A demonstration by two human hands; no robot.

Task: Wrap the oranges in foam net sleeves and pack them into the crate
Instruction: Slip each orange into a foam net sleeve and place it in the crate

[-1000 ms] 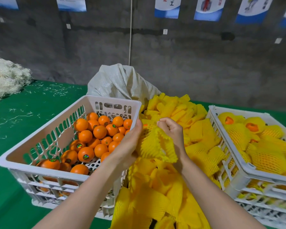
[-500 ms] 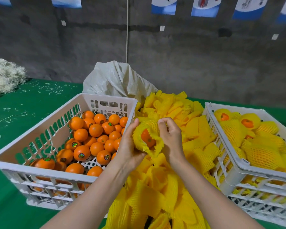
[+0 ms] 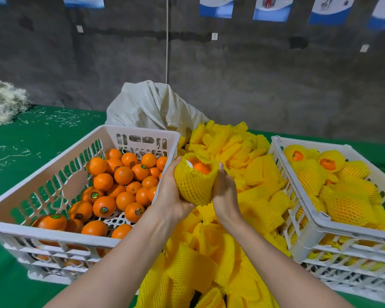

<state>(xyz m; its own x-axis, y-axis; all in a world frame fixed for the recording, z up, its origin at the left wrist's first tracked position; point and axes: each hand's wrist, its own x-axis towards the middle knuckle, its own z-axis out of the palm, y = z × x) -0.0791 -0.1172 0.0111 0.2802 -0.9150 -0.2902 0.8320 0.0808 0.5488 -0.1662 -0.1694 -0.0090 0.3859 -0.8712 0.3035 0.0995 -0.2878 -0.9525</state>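
Left hand (image 3: 171, 195) and right hand (image 3: 225, 192) cup a sleeve (image 3: 195, 186) over the net heap (image 3: 261, 172), fingers curled round its sides to steady it; the orange (image 3: 201, 168) sits inside, top showing, seemingly ready for the right crate (image 3: 320, 222)

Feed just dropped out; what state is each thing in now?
held orange: inside a foam sleeve, top showing.
left hand: grips the sleeved orange.
right hand: holds its other side.
left crate: part full of bare oranges.
right crate: holds sleeved oranges.
sleeve pile: loose, between the crates.
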